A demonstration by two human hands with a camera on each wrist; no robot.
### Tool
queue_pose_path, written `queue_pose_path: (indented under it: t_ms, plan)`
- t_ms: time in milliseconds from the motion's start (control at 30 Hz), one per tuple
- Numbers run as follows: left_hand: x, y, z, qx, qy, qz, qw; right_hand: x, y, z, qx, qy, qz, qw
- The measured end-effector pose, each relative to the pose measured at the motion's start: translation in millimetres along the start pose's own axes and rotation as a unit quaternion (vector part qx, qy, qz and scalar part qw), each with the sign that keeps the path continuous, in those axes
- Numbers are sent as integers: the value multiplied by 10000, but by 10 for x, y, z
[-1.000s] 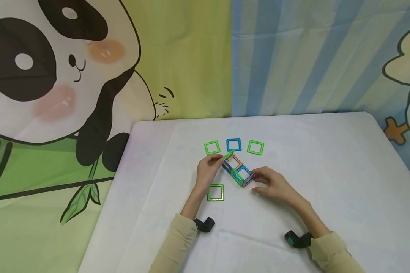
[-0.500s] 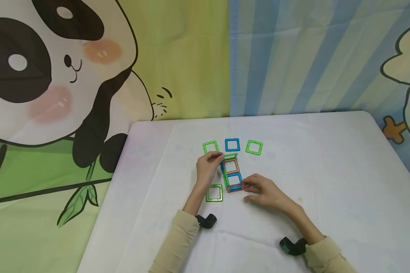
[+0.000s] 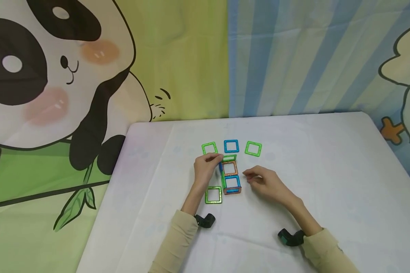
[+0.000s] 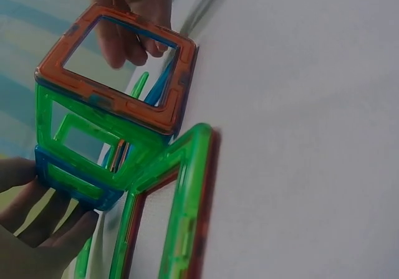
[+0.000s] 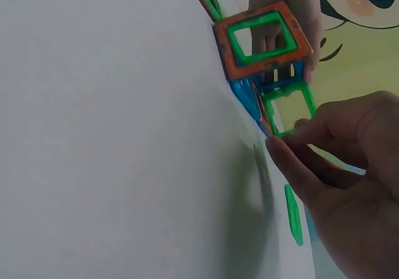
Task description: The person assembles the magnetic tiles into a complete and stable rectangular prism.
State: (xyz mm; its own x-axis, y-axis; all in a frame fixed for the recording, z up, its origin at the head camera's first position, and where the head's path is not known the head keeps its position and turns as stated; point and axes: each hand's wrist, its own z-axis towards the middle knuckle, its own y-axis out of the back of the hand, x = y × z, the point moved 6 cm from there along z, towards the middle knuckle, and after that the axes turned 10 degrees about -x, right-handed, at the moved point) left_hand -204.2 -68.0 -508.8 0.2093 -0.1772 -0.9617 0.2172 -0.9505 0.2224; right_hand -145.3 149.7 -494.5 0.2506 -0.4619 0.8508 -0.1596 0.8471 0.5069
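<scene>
Magnetic tiles, open square frames, form a part-built box on the table. An orange tile [image 3: 237, 168] and a blue tile [image 3: 240, 181] lie flat in a row. Upright around them stand a green tile [image 3: 234, 157] at the back, a blue one [image 4: 78, 193] and a green one [image 4: 100, 151] on the left, and an orange one [image 4: 118, 104] in front. My left hand [image 3: 206, 167] holds the back left corner at the upright blue tile, its fingertips partly hidden. Just right of the box, my right hand [image 3: 268, 182] hovers with bent fingers, apart and holding nothing.
Behind the box lie loose tiles: a green one [image 3: 209, 143], partly covered by my left hand, a blue one [image 3: 231, 141] and another green one [image 3: 254, 142]. One more green tile [image 3: 213, 203] lies near the box's front left. White cloth [image 3: 311, 151] covers the table.
The box has turned from slanted to nearly straight, its front end swinging left. My right hand has let go of the front orange tile and moved away to the right. My left hand stays at the corner.
</scene>
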Motion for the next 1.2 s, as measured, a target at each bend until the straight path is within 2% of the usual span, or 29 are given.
queue_pose_path:
  t_ms: [167,433,567,767,900,1033,1200]
  plan:
    - [8,44,4,-9,-31,-27,10000,-29,115,185,-525,191,-828,9950]
    - [33,49,27,-19,-42,-68,10000,-22,172,405,-790,531,-1376,9859]
    - [43,27,40,30,-90,-81,9999,-49,167,488,-858,679,-1851,9766]
    - [68,13,55,36,-165,-113,9998,-51,161,615,-784,820,-2729,9553]
    - [90,6,73,34,-156,-124,9998,-70,146,701,-494,639,-3163,9452]
    - [99,4,74,29,-128,-197,9997,-118,98,751,-96,457,-3539,9341]
    - [103,8,75,64,-126,-261,9996,-151,76,804,-41,421,-3728,9270]
